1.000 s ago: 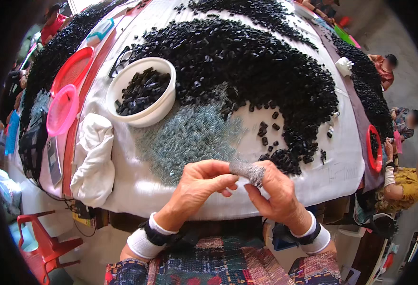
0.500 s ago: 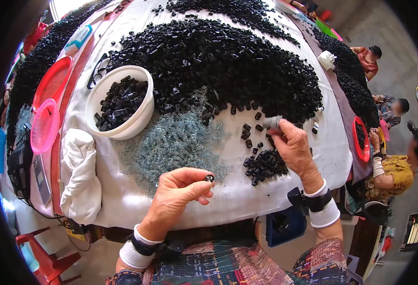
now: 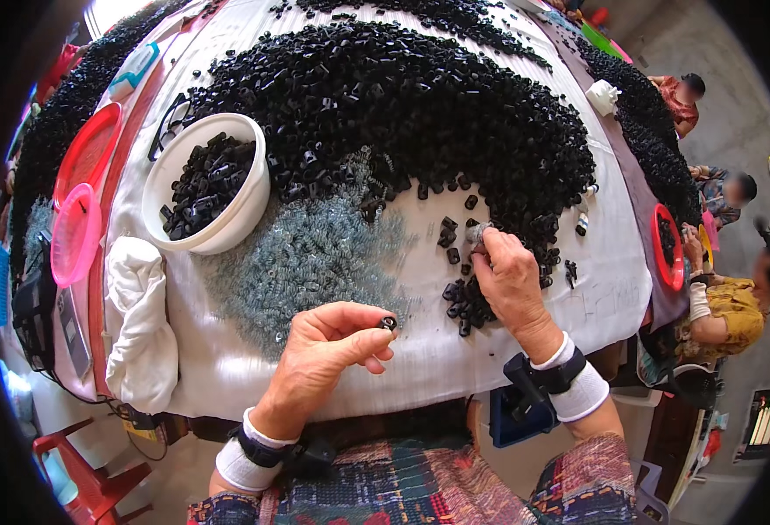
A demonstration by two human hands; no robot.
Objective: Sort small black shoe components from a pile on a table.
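Note:
Between thumb and index finger, my left hand (image 3: 328,346) pinches a small black plastic cap (image 3: 388,323) with a pale ring in its end. It hovers at the near edge of a heap of thin metal springs (image 3: 302,254). My right hand (image 3: 514,284) is bent down over loose black caps (image 3: 465,306), fingers drawn together. A grey covering (image 3: 479,234) shows at its index fingertip; whatever lies between those fingers is hidden. A large pile of black caps (image 3: 385,96) spreads beyond both hands.
A white bowl (image 3: 258,188) of black parts stands left of the springs. Farther left are a red basket (image 3: 87,149), a pink basket (image 3: 77,234) and a white cloth (image 3: 143,332). A blue bin (image 3: 525,420) sits below the table edge. Other people (image 3: 726,315) sit at right.
My right hand has moved left and slightly down, its fingertips now lower among the loose caps. My left hand keeps its pinch on the cap, almost unmoved. The view has shifted slightly.

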